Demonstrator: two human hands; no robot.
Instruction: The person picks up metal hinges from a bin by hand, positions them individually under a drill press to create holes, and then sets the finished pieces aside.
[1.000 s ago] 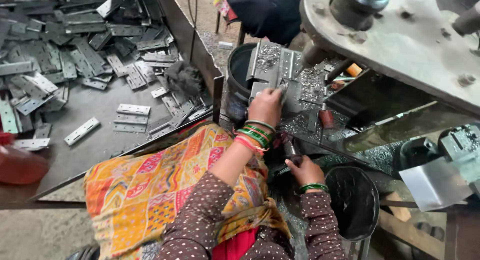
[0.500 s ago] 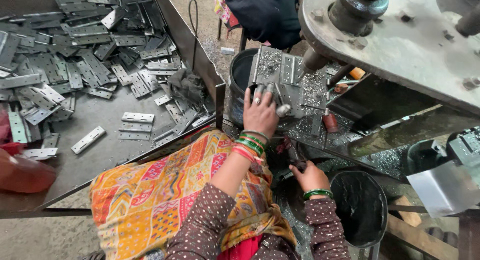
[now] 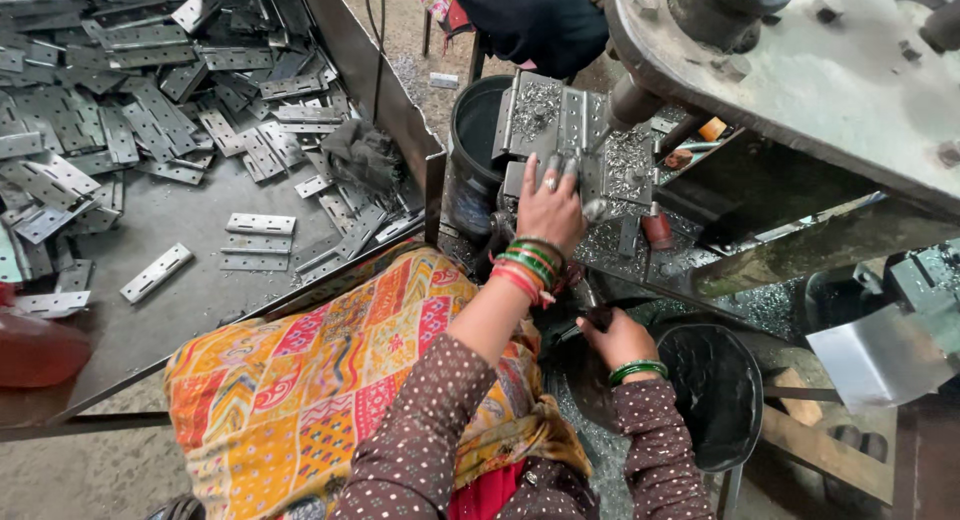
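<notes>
So the left hand is pressed flat on a grey metal hinge plate sitting on the press bed, fingers spread and laid over the plate's near edge rather than curled around it, so it's open and just holding the plate down. The plate is right under the machine's round ram, with shiny metal swarf scattered just to the right of it. There's a stack of green and red bangles on that wrist. The right hand is lower down, nearer the body than the plate, fingers closed around something dark, maybe a lever or handle, though I can't make out exactly what it is. A green bangle is on that wrist, and a black tub sits just to its right. Left of the plate there's a dark round bucket, and further left a big sheet-metal tray heaped with loose flat hinge blanks. A bright patchwork cloth covers the lap, below the plate. Behind the plate, someone in dark clothes is sitting.
</notes>
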